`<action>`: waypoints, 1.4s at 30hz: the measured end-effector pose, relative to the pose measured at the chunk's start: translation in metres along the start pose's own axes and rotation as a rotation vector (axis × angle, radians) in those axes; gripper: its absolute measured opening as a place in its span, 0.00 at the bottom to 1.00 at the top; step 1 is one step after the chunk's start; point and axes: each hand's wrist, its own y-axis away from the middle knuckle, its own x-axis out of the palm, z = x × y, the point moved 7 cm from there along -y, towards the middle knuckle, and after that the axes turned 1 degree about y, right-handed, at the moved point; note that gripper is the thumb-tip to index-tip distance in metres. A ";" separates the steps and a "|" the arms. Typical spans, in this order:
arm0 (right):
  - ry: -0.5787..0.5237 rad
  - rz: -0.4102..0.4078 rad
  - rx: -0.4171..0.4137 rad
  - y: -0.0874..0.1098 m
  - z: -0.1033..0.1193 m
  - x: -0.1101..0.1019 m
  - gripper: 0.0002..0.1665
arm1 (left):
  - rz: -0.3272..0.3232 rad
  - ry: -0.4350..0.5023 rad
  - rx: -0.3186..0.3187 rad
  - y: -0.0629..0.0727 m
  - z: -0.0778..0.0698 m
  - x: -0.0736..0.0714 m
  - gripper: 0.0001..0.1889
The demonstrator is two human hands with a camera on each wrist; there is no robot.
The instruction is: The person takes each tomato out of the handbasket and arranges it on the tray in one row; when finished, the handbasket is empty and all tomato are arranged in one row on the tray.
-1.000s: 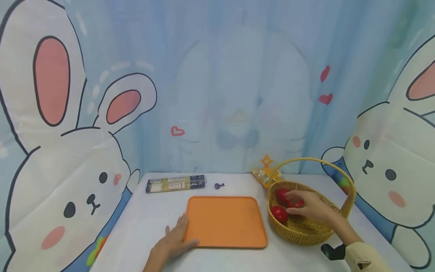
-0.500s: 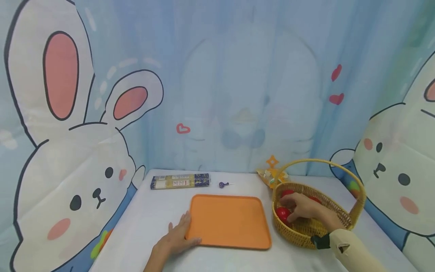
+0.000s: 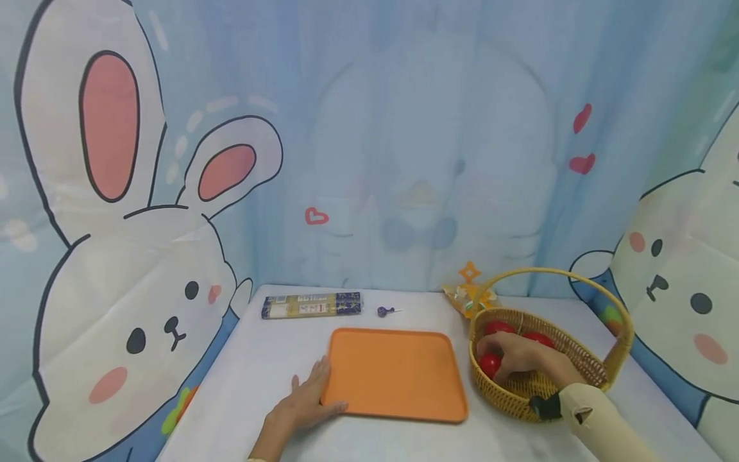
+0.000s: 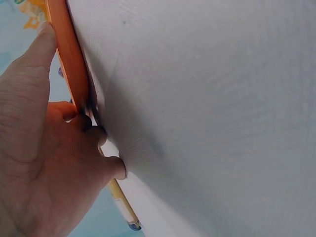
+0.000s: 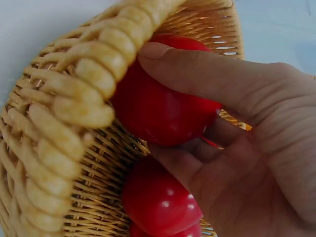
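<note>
My right hand reaches into a wicker basket at the right of the table. In the right wrist view its thumb and fingers grip a shiny red apple with a thin stem, close to the basket rim. Another red apple lies just below it, and part of a further one shows under that. My left hand rests at the front left corner of an orange tray, fingers extended along the side. The left wrist view shows the thumb against the tray's edge.
Long blue and gold packages lie at the back left. Beside them is a small purple-handled pin-like tool. A yellow and clear bag stands behind the basket, whose tall handle arches over it. A rabbit-print curtain hangs behind.
My right hand has moved forward-left and down within the basket, closing around the nearest apple. My left hand stays at the tray. The head view has shifted slightly.
</note>
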 end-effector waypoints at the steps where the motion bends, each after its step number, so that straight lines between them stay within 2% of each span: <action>1: -0.012 -0.004 0.002 0.000 -0.001 -0.001 0.28 | 0.003 0.006 -0.003 0.000 0.000 0.000 0.57; 7: -0.072 -0.023 -0.005 -0.001 -0.003 -0.004 0.31 | 0.016 0.045 -0.012 -0.001 0.002 0.001 0.59; 11: -0.096 0.004 -0.002 -0.003 -0.004 -0.004 0.26 | 0.016 0.045 -0.018 -0.001 0.006 0.002 0.61; 18: -0.137 0.017 -0.038 -0.003 -0.002 -0.007 0.23 | 0.016 0.047 -0.025 0.002 0.002 0.000 0.60; 23: -0.148 -0.002 -0.141 -0.001 -0.002 -0.008 0.26 | 0.023 0.042 -0.039 0.001 0.002 0.001 0.58; 28: -0.172 -0.036 -0.232 0.007 -0.002 -0.017 0.31 | 0.022 0.019 -0.014 -0.001 -0.001 0.002 0.57; 34: -0.157 -0.095 -0.181 0.011 0.005 -0.026 0.35 | 0.023 0.019 -0.034 -0.001 0.000 0.001 0.57; 39: -0.093 -0.139 -0.127 0.016 0.019 -0.034 0.36 | 0.019 0.017 -0.035 0.001 0.000 0.000 0.57; 42: -0.103 -0.161 -0.121 0.023 0.029 -0.037 0.38 | 0.016 0.017 -0.028 0.001 0.000 -0.001 0.56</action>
